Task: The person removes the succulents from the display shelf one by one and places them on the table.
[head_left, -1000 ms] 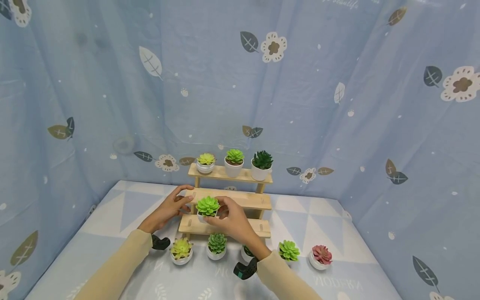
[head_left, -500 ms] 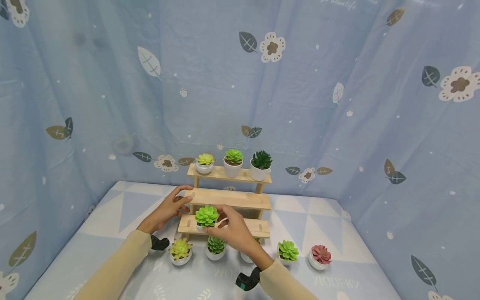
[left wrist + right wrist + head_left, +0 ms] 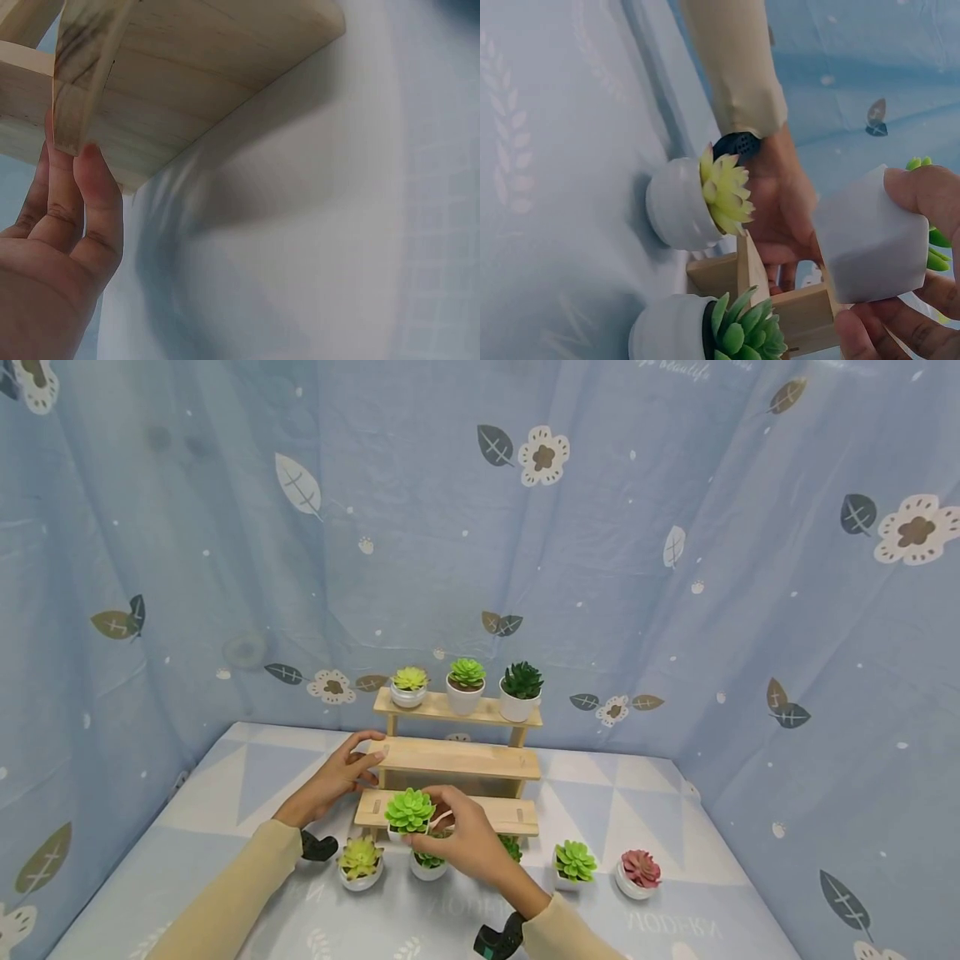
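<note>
**Greens and pale wood against printed blue**

The succulent (image 3: 409,810) you hold is bright green, its pot (image 3: 871,244) plain white. Your stand (image 3: 457,756) is pale, honey-toned wood with visible grain. On its top shelf you have yellow-green (image 3: 410,678), bright green (image 3: 467,672) and dark green (image 3: 522,680) plants; among those in front, you see a yellow-green one (image 3: 360,857) and a dusty red one (image 3: 641,867). Your sleeves (image 3: 232,893) are cream. The blue curtain (image 3: 420,543) carries white-and-brown flowers and grey, brown and white leaves; your counter (image 3: 600,802) shows white and pale-blue triangles with white lettering.
</note>
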A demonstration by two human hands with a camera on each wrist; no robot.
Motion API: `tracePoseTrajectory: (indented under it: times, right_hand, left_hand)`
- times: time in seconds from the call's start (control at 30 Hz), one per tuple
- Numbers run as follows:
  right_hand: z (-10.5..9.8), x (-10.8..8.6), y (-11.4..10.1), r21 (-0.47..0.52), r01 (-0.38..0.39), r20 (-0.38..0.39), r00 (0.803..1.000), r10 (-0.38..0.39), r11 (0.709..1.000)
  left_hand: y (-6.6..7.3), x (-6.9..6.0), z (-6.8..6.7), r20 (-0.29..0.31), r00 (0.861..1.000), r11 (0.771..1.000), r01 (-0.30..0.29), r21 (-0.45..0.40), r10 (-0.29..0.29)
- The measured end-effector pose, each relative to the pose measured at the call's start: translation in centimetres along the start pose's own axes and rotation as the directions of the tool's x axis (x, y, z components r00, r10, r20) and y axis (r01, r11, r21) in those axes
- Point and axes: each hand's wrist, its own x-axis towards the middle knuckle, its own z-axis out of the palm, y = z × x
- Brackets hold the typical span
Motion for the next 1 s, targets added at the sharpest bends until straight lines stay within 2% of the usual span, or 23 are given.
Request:
tracePoseTrajectory:
  times: [0.27, 0.5, 0.7, 1.0]
  right_hand:
    - [0.4, -0.7, 0.1, -0.012, 0.012, 0.03, 0.999, -0.012, 1.0]
    - [0.8, -1.3, 0.3, 0.022, 0.011, 0.047, 0.999, -0.012, 1.0]
    - [1.3, -1.7, 0.5, 0.001, 0.022, 0.047, 0.999, -0.022, 1.0]
    - [2.0, -2.4, 0.6, 0.029, -0.013, 0.067, 0.998, 0.011, 0.999]
  left_hand:
    - [0.0, 0.0, 0.1, -0.004, 1.0, 1.0, -0.001, -0.014, 0.001]
    - [0.1, -0.1, 0.2, -0.005, 1.0, 1.0, -0.004, -0.013, 0.004]
    - [0.1, -0.1, 0.2, -0.005, 1.0, 1.0, -0.004, -0.017, 0.004]
    - [0.1, -0.2, 0.2, -0.007, 1.0, 1.0, -0.007, -0.011, 0.007]
